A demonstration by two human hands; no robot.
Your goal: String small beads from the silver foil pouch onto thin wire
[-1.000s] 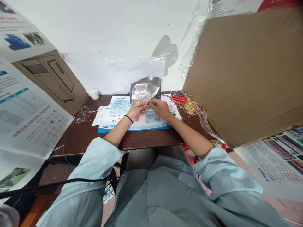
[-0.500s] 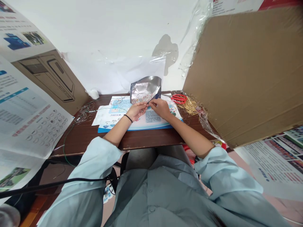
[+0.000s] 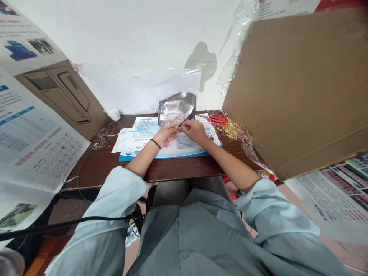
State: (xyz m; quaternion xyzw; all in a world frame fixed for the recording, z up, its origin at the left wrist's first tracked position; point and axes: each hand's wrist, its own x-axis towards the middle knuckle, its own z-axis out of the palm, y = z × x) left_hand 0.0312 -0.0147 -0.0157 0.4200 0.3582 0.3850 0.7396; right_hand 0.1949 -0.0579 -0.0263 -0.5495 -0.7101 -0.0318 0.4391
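My left hand (image 3: 166,135), a black band round its wrist, is closed in a pinch above the printed sheets (image 3: 184,151). A thin thread (image 3: 130,132) runs in from the left to it. My right hand (image 3: 195,130) also pinches, its fingertips almost meeting those of the left; whatever is between them is too small to make out. Just behind the fingers stands a silver-lined pouch (image 3: 179,105), gaping open, with many tiny coloured beads (image 3: 175,119) at the bottom.
Red-handled scissors (image 3: 217,120) lie right of the pouch, beside a pile of thin golden sticks (image 3: 230,129). Tangled clear line (image 3: 100,138) and a few white beads are at the left. Cardboard panels (image 3: 293,88) wall in the dark brown table (image 3: 172,174) on both sides.
The right fingers have shifted very slightly at the pinch. Everything else looks the same.
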